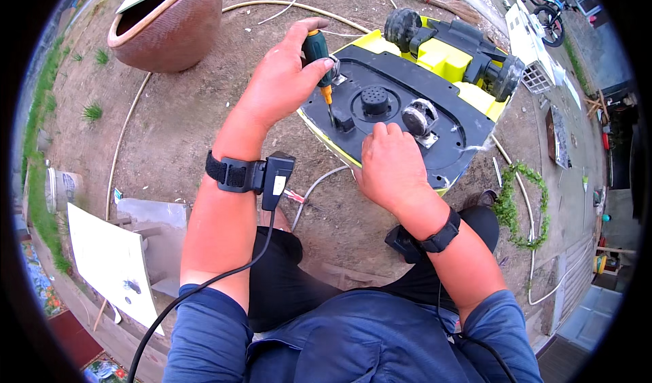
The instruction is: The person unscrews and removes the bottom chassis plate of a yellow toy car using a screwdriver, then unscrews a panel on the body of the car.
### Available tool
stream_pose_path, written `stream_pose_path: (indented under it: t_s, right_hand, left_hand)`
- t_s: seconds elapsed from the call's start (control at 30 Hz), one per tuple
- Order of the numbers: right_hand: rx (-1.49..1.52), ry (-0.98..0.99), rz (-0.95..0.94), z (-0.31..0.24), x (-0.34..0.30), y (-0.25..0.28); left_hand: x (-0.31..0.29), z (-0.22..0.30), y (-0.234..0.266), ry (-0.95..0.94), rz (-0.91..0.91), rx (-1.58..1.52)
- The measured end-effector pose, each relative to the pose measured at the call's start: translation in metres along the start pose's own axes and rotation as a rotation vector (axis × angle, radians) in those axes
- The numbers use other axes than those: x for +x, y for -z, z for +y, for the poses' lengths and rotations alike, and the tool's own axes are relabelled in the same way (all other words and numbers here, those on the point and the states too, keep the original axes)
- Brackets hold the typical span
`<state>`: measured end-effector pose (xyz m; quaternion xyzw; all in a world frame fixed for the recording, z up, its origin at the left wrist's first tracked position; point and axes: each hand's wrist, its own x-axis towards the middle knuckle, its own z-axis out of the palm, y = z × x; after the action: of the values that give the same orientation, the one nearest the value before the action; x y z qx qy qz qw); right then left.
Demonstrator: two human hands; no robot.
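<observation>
A yellow and black toy vehicle lies with its black underside [445, 94] turned up in front of me. My left hand [282, 81] grips a screwdriver [318, 49] with a dark green and orange handle, thumb and fingers around it. Its shaft points down at a small raised black block [344, 121] on the underside. My right hand [395, 162] is closed over the near edge, fingers curled; whatever they hold is hidden. Between the hands sit a round perforated black piece [374, 100] and a caster wheel [419, 117]. Larger black wheels [403, 28] are at the far end.
A big brown clay pot [178, 33] stands at the far left. A pale hose [125, 128] curves over the dirt. A red-handled screwdriver [295, 196] lies near my left foot. At left is a white board [109, 257]; at right, a ring of green leaves [506, 213].
</observation>
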<state>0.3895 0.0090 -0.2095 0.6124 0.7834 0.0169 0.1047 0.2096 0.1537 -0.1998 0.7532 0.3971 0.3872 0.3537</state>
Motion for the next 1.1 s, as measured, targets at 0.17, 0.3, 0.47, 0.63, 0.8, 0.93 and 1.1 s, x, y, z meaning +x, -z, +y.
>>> stream_pose_path:
  t_s: [0.17,0.3,0.47,0.63,0.8,0.93,1.1]
  right_hand:
    - [0.033,0.056,0.087,-0.008,0.008,-0.003]
    - [0.096,0.042,0.080,-0.014,0.015,-0.002]
    - [0.104,0.021,0.043,-0.018,0.017,-0.003]
    - [0.086,0.009,0.028,-0.017,0.017,-0.003]
    - [0.116,0.012,0.050,-0.013,0.014,-0.012]
    - [0.116,0.026,0.076,-0.007,0.013,-0.011]
    - [0.110,0.022,0.060,0.000,0.015,-0.004]
  left_hand:
    - [0.002,-0.011,0.011,0.097,0.033,0.017]
    - [0.006,-0.025,0.007,0.039,0.143,0.246]
    - [0.009,-0.023,0.011,0.033,0.097,0.298]
    - [0.019,-0.037,0.025,-0.064,-0.057,-0.099]
    - [0.022,-0.031,0.011,-0.034,0.021,0.368]
    - [0.021,-0.022,0.012,-0.039,-0.011,0.403]
    - [0.024,-0.024,0.017,-0.010,-0.060,0.073]
